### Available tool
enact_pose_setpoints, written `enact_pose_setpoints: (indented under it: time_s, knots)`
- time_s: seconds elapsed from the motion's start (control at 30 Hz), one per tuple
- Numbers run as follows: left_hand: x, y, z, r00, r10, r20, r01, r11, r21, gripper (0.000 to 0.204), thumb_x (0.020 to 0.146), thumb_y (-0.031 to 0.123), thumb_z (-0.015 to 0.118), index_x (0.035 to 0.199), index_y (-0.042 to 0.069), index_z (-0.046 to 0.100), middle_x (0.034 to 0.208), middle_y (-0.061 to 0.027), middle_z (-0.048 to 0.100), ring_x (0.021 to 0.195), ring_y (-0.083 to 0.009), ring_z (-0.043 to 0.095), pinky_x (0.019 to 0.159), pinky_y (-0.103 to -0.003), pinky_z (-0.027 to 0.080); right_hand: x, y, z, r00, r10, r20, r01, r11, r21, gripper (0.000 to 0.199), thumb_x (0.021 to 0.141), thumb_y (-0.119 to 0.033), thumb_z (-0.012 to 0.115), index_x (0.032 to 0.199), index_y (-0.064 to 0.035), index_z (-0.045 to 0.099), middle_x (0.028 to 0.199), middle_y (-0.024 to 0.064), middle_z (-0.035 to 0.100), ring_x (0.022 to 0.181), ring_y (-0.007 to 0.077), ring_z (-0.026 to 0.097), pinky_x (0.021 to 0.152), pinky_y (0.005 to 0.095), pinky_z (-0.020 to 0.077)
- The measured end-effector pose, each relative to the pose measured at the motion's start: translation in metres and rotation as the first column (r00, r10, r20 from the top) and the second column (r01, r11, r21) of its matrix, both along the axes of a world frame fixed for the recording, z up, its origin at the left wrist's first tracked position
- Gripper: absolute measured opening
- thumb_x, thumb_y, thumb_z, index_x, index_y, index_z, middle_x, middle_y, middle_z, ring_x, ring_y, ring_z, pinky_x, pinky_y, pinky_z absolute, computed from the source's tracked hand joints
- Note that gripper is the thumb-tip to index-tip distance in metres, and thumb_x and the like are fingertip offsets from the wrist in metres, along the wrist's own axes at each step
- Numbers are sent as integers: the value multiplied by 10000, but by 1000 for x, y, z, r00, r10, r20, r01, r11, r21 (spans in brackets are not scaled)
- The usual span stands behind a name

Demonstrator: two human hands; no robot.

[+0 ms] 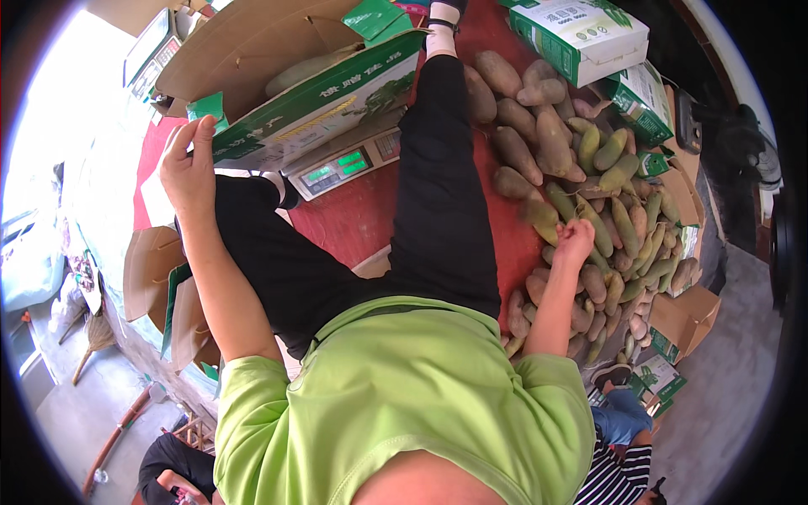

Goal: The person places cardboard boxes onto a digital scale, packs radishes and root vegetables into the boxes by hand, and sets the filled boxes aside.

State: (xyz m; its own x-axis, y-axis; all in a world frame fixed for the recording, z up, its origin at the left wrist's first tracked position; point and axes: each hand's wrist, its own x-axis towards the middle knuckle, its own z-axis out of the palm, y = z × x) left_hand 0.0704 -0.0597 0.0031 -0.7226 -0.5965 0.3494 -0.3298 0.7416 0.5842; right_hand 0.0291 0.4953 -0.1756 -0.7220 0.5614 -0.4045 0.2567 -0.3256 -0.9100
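My left hand [189, 164] is closed at the near left corner of an open green-and-brown cardboard box [311, 122], its fingertips at the box's edge by a green flap [207, 110]. A long pale radish [307, 69] lies inside the box, which stands tilted on a digital scale [337, 171] with a lit green display. On the right, my right hand [574, 242] is closed, fingertips at the end of a slightly blurred green radish [540, 217]. Under and around that hand spreads a large heap of green and soil-brown radishes [619, 223].
Red cloth [362, 215] lies under the scale and heap. White-and-green cartons [581, 38] stand at the far right, open brown boxes [683, 320] beyond the heap. An open carton [156, 278] is by my left forearm. Other people [619, 459] sit behind me; a broom [97, 337] is at left.
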Motion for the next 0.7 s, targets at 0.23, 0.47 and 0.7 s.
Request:
enact_pose_setpoints:
  time_s: [0.23, 0.47, 0.7]
  knots:
    - [2, -1, 2, 1000, 4, 4, -4, 1000, 6, 277, 882, 315, 661, 919, 44, 704, 765, -65, 646, 712, -162, 611, 687, -276, 459, -106, -99, 152, 796, 375, -474, -361, 924, 124, 74, 856, 6, 530, 861, -54, 488, 737, 30, 477, 642, 111, 437, 694, 350, 500]
    - [1, -1, 3, 1000, -20, -5, 20, 1000, -1, 259, 879, 310, 657, 915, 57, 705, 775, -71, 660, 720, -190, 639, 689, -294, 471, -181, -206, 284, 180, 560, -809, -719, 636, 281, 48, 879, -3, 512, 893, -22, 554, 728, 47, 481, 701, 153, 471, 789, 359, 463]
    - [3, 1, 6, 997, -69, -43, 68, 997, -35, 211, 868, 242, 667, 880, 33, 688, 771, -83, 649, 711, -239, 622, 685, -320, 468, -196, -318, 314, 237, 431, -871, -781, 617, 93, 69, 864, -3, 493, 826, -56, 515, 716, 40, 520, 621, 139, 487, 709, 334, 493]
